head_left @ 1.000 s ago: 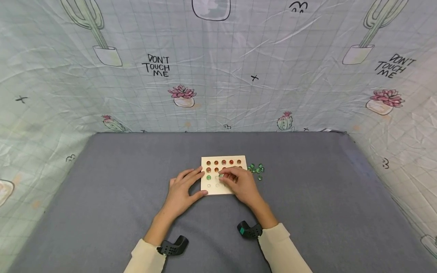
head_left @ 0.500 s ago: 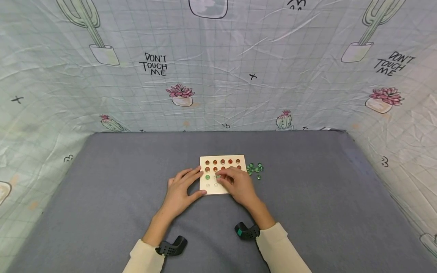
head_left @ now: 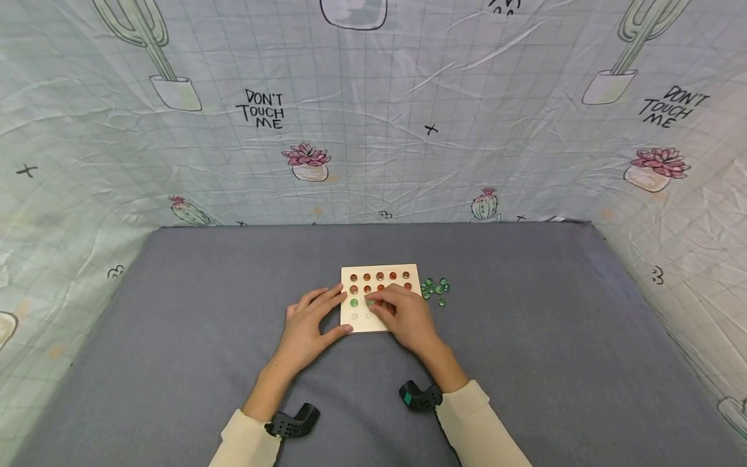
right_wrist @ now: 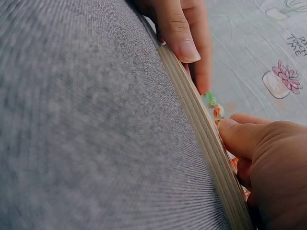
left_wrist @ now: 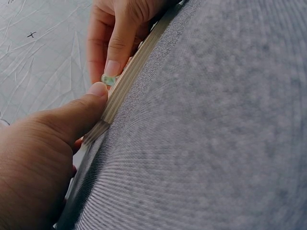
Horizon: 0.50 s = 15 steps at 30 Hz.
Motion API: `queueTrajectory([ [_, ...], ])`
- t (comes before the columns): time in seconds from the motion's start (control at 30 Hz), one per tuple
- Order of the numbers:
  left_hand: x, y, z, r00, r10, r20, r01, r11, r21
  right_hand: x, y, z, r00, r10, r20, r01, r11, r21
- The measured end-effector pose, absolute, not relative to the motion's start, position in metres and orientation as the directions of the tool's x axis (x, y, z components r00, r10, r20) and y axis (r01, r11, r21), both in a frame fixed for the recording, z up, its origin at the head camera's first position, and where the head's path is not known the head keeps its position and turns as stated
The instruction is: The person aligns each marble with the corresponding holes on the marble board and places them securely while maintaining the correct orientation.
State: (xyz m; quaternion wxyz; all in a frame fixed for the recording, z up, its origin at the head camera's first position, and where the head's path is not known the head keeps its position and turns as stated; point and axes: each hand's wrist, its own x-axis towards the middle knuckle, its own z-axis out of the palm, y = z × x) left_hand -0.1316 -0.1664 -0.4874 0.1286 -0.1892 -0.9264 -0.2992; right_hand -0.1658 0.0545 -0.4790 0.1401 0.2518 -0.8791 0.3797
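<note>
A pale wooden board (head_left: 380, 270) with rows of round hollows lies on the grey cloth. Amber and red glass marbles (head_left: 380, 276) fill the two far rows. One green marble (head_left: 354, 303) sits leftmost in the third row. My left hand (head_left: 307, 324) rests against the board's left side, fingers extended, thumb at the near corner. Over the third row, my right hand (head_left: 407, 318) pinches another green glass marble (head_left: 370, 303) between thumb and forefinger, at the second hollow; the fingertips partly cover it. In the right wrist view, the right thumb (right_wrist: 235, 132) is just above the board.
Several loose green marbles (head_left: 434, 287) lie on the cloth beside the board's right edge. Clear-looking hollows (head_left: 354, 317) show in the near row; the right hand hides others. A printed fabric backdrop (head_left: 373, 130) rises behind and at both sides.
The right hand has moved slightly left and down, bringing its green marble to the third row's second hollow. The left hand stays against the board. The head view has shifted a little.
</note>
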Motion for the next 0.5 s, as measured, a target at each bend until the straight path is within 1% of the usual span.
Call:
queueTrajectory([
  [0.27,-0.1312,-0.1665,-0.4875,-0.896,0.271,0.351,0.425,0.751,0.506,-0.165,0.0517,-0.4789,-0.847,-0.322,0.424,-0.528,0.611,-0.59],
  [0.5,-0.1314,-0.1665,-0.4873,-0.897,0.272,0.349,0.425,0.749,0.509,-0.1644,0.0491,-0.4779,-0.85,-0.295,0.435,-0.515,0.635,-0.576],
])
